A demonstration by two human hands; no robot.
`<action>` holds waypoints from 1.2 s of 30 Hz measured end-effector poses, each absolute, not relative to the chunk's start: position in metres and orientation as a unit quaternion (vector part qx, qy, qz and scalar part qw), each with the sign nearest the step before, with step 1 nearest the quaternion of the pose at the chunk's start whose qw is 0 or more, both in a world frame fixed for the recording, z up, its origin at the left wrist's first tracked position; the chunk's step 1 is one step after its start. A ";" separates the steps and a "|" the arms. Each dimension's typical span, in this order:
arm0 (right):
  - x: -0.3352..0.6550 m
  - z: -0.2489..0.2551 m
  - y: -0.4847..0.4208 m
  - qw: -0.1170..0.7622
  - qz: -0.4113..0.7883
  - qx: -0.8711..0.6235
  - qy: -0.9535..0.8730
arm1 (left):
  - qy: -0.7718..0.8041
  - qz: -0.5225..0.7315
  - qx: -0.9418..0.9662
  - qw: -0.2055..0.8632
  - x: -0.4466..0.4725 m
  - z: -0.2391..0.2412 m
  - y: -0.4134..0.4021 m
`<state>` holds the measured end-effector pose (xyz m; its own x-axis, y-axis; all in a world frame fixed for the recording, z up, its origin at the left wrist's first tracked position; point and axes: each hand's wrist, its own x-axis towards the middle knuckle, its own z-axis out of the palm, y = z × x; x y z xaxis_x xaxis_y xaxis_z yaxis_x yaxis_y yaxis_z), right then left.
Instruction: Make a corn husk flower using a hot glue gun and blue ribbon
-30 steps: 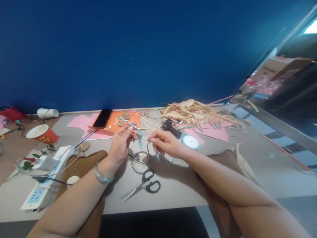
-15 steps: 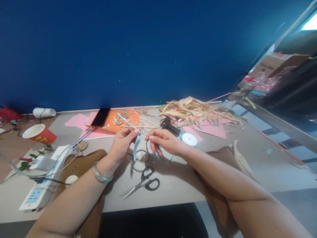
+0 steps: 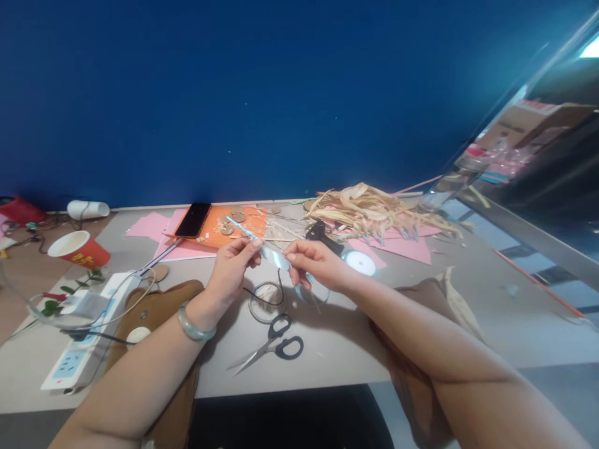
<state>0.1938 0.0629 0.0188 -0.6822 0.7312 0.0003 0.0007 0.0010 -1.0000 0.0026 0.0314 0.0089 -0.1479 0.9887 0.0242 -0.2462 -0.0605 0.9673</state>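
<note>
My left hand pinches a thin stem wrapped in pale blue, whose tip points up and left. From that pinch a light blue satiny ribbon stretches across to my right hand, pinched on its other end. The ribbon lies nearly flat and catches the light. Under the hands sits a transparent ring-like roll with a dark cable passing by it. Scissors with black handles lie slightly spread, nearer the table's front edge. Right of my right hand is a white spool.
A black glue gun lies behind the spool, near a heap of dried husks on pink paper. Orange paper bears wooden discs and a phone. At left are a power strip and a tilted paper cup.
The ribbon, which hung down from my left hand, is now drawn out between both hands. My right hand has taken hold of it and shifted slightly right.
</note>
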 end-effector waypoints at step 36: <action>0.194 0.022 0.058 0.281 0.546 -0.349 -0.708 | 0.413 0.638 0.351 0.548 0.002 0.015 0.029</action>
